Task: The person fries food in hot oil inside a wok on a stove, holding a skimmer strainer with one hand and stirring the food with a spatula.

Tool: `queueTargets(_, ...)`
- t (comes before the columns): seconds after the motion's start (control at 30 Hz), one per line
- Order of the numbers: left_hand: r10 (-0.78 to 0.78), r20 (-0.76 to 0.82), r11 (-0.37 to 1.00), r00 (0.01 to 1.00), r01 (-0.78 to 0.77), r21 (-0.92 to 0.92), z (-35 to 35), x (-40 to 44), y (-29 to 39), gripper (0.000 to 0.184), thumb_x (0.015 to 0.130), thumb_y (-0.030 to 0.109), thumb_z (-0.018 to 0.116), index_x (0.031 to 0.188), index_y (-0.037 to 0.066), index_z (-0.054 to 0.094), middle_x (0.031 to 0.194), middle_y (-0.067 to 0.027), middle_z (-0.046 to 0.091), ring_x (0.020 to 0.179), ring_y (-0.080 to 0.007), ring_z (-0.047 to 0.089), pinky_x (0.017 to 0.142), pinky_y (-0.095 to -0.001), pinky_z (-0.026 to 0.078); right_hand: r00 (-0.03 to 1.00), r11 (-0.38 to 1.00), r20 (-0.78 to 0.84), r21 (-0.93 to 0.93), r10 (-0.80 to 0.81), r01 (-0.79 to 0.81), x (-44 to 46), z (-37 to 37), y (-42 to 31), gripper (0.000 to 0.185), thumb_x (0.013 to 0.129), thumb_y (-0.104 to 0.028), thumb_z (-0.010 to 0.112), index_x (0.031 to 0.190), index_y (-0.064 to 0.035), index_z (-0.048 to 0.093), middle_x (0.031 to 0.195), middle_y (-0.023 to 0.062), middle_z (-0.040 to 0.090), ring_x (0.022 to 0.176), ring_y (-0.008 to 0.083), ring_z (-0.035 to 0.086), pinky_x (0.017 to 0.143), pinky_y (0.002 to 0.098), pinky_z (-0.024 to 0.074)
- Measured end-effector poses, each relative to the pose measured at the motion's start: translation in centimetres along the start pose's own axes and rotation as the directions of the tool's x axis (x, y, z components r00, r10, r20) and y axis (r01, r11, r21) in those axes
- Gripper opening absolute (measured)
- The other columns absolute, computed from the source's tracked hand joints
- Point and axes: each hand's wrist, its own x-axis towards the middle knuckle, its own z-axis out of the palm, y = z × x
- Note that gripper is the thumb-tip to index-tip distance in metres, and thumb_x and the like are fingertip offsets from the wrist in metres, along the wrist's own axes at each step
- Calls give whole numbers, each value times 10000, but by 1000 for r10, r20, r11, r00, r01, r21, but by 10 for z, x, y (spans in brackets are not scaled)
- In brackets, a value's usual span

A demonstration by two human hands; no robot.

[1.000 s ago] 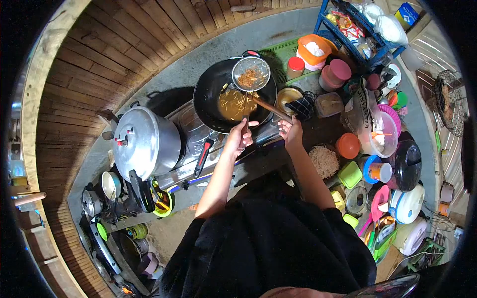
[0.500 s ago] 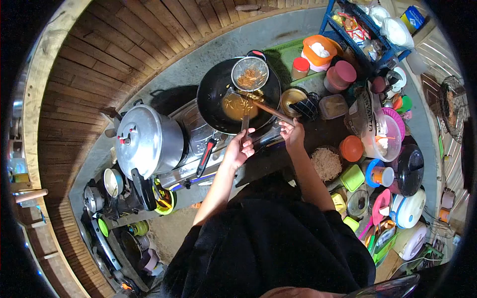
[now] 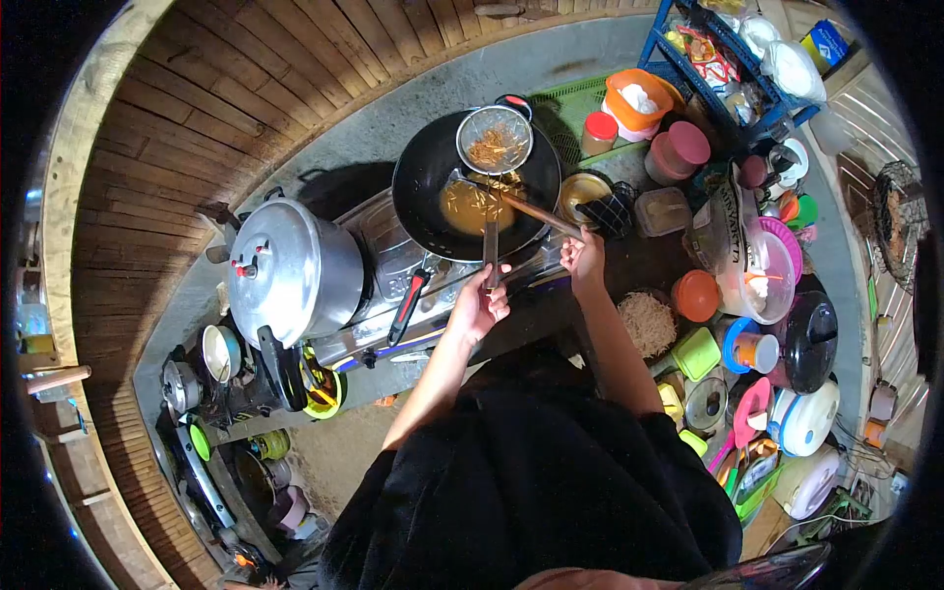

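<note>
On the stove sits a black wok with brownish oil and small pale pieces in it. My left hand is closed on the flat metal handle of a utensil, whose far end is in the wok and hard to make out. In my right hand is the wooden handle of a spatula, slanting over the rim into the wok. A mesh strainer holding browned fried pieces rests at the wok's far side, beyond both hands.
A large pressure cooker stands left of the wok. A red-and-black handle juts toward me from the stove. To the right are a glass bowl, a red-lidded jar, a heap of pale shreds and an orange container.
My left hand has shifted slightly down with the metal handle, and the right hand a little up. The view has moved slightly. Both hands keep their hold.
</note>
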Motion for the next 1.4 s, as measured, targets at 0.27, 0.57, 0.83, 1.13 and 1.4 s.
queueTargets(0.27,-11,-55,1000,998,10,-10,10,-9,-4,342,926,392,469,1070,92,549,557,38,365,455,-80,320,482,-238,290,992,991,-81,-97,-97,89,-13,8,-6,305,903,-295,537,1030,-105,335,653,48,496,454,107,440,374,234,298)
queueTargets(0.57,70,-50,989,996,-63,130,9,-4,-7,265,924,314,503,1044,83,554,554,30,386,441,-77,326,450,-231,270,988,977,-33,-158,-149,142,-15,1,-6,298,870,-252,594,996,-100,372,666,60,530,471,109,467,389,228,315)
queueTargets(0.83,71,-119,987,990,-52,155,13,-8,-11,310,911,363,517,1033,80,554,554,20,390,447,-81,341,459,-231,282,985,971,-47,-186,-164,153,-20,2,-13,280,878,-251,585,974,-80,385,695,76,542,483,110,480,392,226,328)
queueTargets(1.13,133,-110,967,985,-104,234,4,-30,-16,508,914,561,366,1034,95,526,554,11,398,473,-97,359,466,-248,293,952,929,-109,-274,-287,248,-30,0,-17,344,873,-346,588,983,-67,421,748,47,518,543,90,495,422,213,369)
queueTargets(1.4,112,-158,955,981,-63,288,-23,-56,-32,510,925,543,348,1039,87,545,562,8,420,477,-95,374,464,-242,300,885,839,-105,-383,-454,386,-35,-25,-19,336,887,-393,558,1009,-93,471,927,14,496,849,105,515,650,263,425)
